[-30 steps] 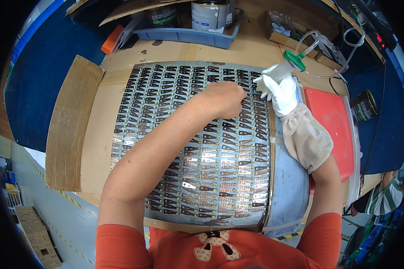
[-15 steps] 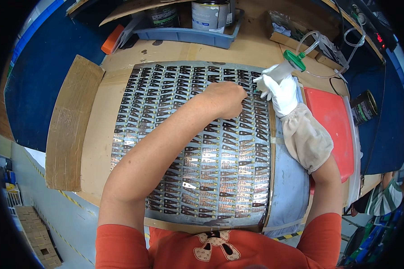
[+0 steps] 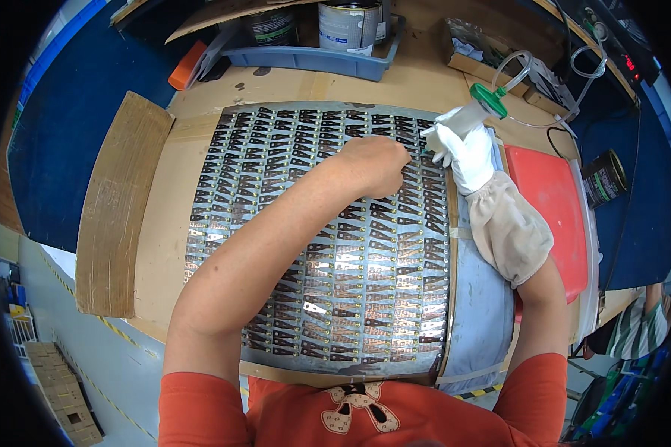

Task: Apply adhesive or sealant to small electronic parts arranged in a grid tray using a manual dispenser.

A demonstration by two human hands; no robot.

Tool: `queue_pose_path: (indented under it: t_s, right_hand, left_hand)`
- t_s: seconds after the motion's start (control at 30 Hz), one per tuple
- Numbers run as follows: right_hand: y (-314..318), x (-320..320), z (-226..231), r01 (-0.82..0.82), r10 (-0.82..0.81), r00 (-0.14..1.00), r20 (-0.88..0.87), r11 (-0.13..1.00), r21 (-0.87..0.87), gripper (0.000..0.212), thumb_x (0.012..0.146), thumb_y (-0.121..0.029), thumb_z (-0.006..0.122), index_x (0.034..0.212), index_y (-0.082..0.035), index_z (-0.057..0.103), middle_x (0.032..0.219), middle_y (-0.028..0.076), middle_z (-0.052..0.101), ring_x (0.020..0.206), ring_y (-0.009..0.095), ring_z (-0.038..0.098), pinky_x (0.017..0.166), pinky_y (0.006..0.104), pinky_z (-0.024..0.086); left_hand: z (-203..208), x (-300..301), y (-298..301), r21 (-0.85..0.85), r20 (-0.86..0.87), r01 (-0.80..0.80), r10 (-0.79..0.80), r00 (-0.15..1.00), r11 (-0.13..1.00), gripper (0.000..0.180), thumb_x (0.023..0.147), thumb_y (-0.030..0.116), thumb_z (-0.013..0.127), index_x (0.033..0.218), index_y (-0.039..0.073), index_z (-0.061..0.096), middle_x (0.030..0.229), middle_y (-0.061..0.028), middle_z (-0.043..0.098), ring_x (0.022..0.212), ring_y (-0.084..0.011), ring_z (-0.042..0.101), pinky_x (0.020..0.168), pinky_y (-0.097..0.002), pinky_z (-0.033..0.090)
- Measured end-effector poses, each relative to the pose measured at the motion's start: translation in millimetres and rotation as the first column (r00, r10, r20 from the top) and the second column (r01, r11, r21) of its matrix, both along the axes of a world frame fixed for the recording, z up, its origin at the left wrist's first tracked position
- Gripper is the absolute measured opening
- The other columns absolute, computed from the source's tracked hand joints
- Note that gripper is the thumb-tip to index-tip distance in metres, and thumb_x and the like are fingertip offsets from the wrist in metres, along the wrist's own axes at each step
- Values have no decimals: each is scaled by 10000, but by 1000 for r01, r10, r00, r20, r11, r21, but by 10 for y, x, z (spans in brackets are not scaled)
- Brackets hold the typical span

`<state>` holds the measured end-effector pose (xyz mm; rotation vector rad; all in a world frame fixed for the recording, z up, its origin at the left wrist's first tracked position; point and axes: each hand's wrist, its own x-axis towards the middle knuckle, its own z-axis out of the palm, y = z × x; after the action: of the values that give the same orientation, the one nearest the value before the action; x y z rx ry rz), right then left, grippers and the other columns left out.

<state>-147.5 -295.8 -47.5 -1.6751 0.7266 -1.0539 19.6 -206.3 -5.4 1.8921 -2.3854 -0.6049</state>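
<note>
A metal plate (image 3: 276,350) lies flat before me, covered with rows of small dark tapered metal pieces, each row dotted with small yellowish spots. My bare left hand (image 3: 380,165) rests over its upper right part, fingers curled together; what they pinch, if anything, is hidden. Just right of it, my right hand (image 3: 466,156) wears a white glove with a beige cuff and grips a dispensing syringe (image 3: 467,119). The syringe has a green cap (image 3: 489,101) with a clear hose (image 3: 528,63) attached. It tilts so that its tip points down-left toward the plate beside my left fingers.
Cardboard covers the table, and a cardboard strip (image 3: 123,208) stands at left. A blue tray (image 3: 306,62) with cans is at the back. To the right are a red lid-like sheet (image 3: 548,216), a dark can (image 3: 604,179) and a box of small items (image 3: 466,48). Another person's striped sleeve (image 3: 641,331) shows far right.
Both my hands and the syringe stay practically in place. At the far right, the other person's arm has shifted slightly.
</note>
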Motion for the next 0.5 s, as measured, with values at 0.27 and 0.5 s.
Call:
queue_pose_path:
  t_s: [0.27, 0.5]
  right_hand:
    - [57, -1, 85, -51, 53, 999, -13, 994, 101, 225, 793, -122, 640, 951, -11, 525, 810, 68, 595, 723, 132, 582, 597, 254, 473]
    - [-17, 8, -15, 5, -6, 1000, -25, 999, -34, 231, 794, -119, 638, 962, -11, 521, 813, 67, 596, 709, 128, 578, 577, 250, 471]
  left_hand:
    - [18, -8, 3, 22, 17, -19, 19, 1000, 1000, 397, 776, 122, 461, 1155, 52, 556, 1034, -199, 600, 995, -321, 562, 882, -407, 437]
    - [37, -21, 4, 21, 20, -10, 10, 1000, 1000, 396, 778, 123, 462, 1156, 48, 555, 1032, -207, 598, 991, -322, 563, 879, -408, 437]
